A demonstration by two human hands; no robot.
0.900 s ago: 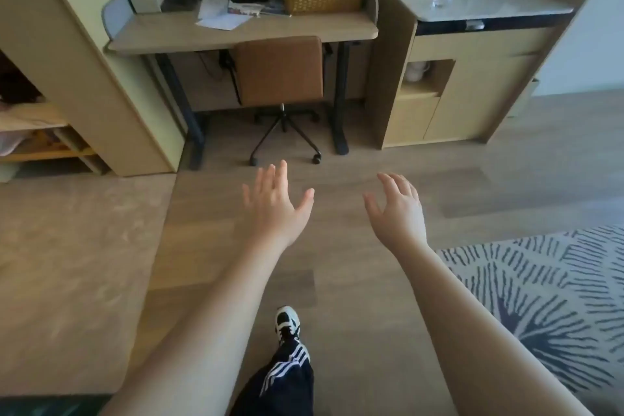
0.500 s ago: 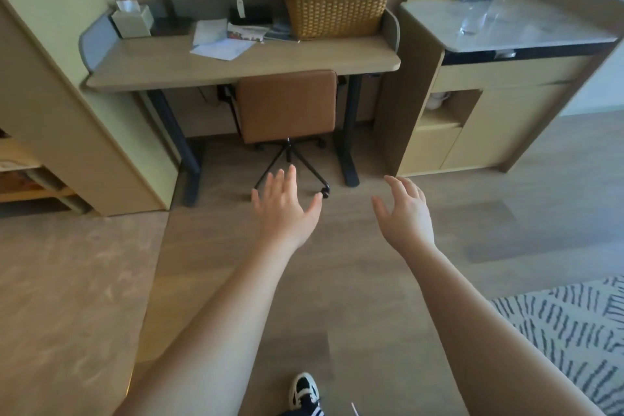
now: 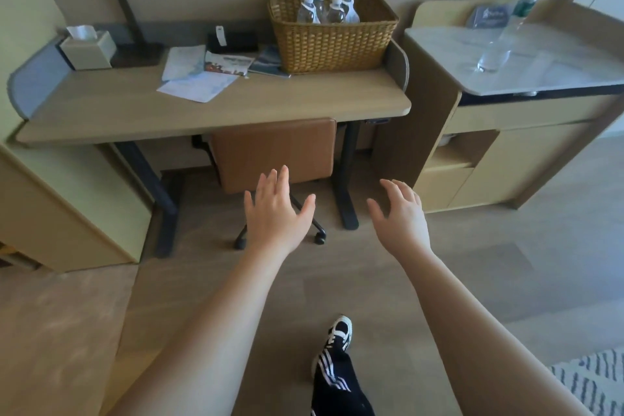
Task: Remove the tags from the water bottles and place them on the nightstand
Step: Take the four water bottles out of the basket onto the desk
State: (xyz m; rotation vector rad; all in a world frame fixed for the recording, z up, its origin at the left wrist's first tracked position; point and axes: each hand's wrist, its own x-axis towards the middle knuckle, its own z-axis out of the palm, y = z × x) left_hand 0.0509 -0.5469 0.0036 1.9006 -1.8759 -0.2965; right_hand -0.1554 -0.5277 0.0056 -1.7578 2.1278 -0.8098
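Observation:
Several clear water bottles [image 3: 326, 8] with white caps stand in a wicker basket [image 3: 332, 40] at the back right of a wooden desk [image 3: 216, 108]. One more bottle [image 3: 506, 30] with a green label stands on the marble top of the cabinet [image 3: 553, 67] to the right. My left hand [image 3: 277, 213] and my right hand [image 3: 400, 216] are stretched out in front of me over the floor, below the desk edge, fingers spread and holding nothing. No tags can be made out on the bottles.
A brown swivel chair [image 3: 273, 155] is tucked under the desk. Papers [image 3: 199, 78], brochures, a tissue box [image 3: 89, 49] and a lamp base sit on the desk. A tall cabinet stands at the left. My foot [image 3: 339, 334] steps on the wood floor; a patterned rug [image 3: 594, 378] lies at the lower right.
The desk, basket and cabinet have grown larger and closer as I walk forward. Both hands stay open and held out ahead.

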